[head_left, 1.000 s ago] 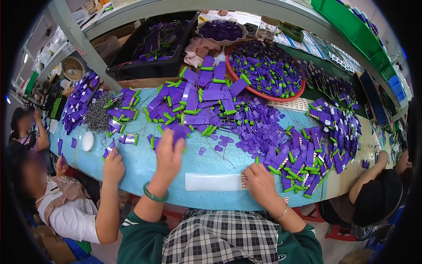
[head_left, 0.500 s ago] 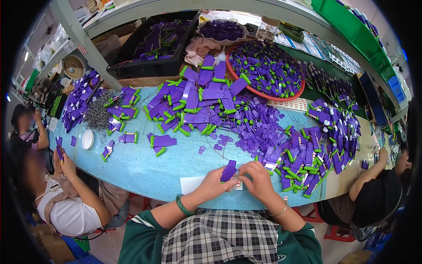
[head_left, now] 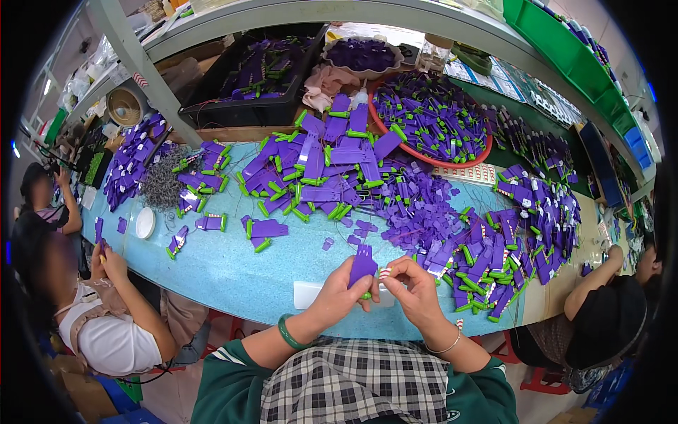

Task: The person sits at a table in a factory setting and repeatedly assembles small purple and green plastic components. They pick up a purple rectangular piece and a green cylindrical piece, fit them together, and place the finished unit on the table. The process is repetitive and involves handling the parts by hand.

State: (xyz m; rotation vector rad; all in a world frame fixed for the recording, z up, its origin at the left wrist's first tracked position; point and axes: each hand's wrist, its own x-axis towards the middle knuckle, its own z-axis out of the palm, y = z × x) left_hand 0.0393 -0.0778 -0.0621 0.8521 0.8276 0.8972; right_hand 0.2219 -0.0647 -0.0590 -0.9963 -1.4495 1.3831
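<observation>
My left hand (head_left: 335, 297) is closed on a flat purple plastic piece (head_left: 363, 264), its wide end pointing away from me. A bit of bright green shows at the piece's near end, by my fingers. Just right of it, my right hand (head_left: 417, 291) pinches a small red-and-white striped sticker (head_left: 384, 273) between thumb and fingers. The sticker is close beside the purple piece; whether they touch I cannot tell. Below both hands a white card (head_left: 306, 295) lies on the blue table (head_left: 233, 268), partly hidden by my hands.
Ahead lies a heap of purple pieces with green ends (head_left: 318, 166), beside small purple parts (head_left: 409, 212). More pieces (head_left: 487, 265) are piled at right. Behind stand a red-rimmed basket (head_left: 470, 164) and a black tray (head_left: 240, 115). A small white dish (head_left: 144, 223) is at left. Co-workers sit at both sides.
Both hands have risen slightly off the table. The purple piece has turned more upright, and the striped sticker now shows between my right fingers. The view has shifted a little.
</observation>
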